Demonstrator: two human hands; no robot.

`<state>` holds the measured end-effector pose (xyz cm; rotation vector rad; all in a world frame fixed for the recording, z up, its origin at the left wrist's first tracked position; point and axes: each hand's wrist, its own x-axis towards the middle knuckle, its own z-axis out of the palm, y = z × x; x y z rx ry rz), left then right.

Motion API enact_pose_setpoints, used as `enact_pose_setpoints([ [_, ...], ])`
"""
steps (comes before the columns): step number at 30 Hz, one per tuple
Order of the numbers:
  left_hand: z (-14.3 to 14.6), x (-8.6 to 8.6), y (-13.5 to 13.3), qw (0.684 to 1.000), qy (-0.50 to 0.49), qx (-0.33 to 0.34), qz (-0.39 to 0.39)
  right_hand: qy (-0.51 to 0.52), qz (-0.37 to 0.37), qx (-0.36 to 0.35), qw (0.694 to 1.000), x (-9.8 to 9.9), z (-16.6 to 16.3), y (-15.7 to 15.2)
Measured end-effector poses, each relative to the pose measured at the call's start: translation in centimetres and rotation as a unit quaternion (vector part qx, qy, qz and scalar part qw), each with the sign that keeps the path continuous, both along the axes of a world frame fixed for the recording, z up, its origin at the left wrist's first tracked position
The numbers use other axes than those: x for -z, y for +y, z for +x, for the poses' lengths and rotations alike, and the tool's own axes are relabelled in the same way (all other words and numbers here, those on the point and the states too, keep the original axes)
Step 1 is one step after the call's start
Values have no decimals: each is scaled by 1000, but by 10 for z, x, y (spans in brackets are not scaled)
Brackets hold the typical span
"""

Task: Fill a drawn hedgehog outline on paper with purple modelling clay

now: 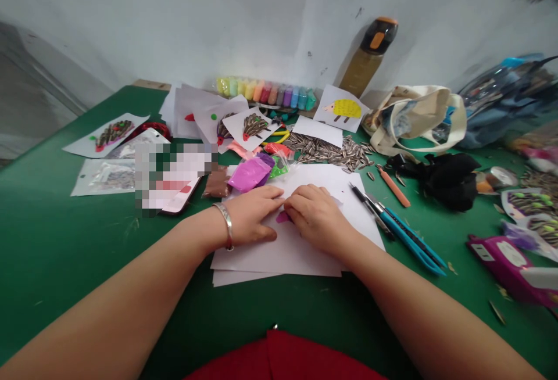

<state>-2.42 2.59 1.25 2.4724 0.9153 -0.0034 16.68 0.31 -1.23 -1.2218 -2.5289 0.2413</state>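
White paper sheets lie stacked in front of me on the green table. A small piece of purple modelling clay is on the top sheet. My right hand has its fingers curled and pressed together on this clay, partly hiding it. Flat on the paper just left of it rests my left hand, fingers stretched out and thumb apart, holding nothing. A bright purple clay packet lies right behind my left hand, beside a brown packet and a green one.
Sunflower seeds are heaped behind the paper, near hedgehog pictures. A pen and blue tweezers lie at right. A phone is at left. Clay tubs, a bottle and a cloth bag stand behind.
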Motion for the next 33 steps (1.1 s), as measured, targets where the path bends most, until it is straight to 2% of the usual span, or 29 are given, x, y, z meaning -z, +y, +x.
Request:
enact_pose_setpoints([
  [25, -3, 3, -2, 1000, -2, -2, 9, -43, -6, 21, 999, -1, 2, 1],
  [33, -4, 2, -3, 1000, 4, -2, 15, -22, -12, 36, 999, -1, 1, 1],
])
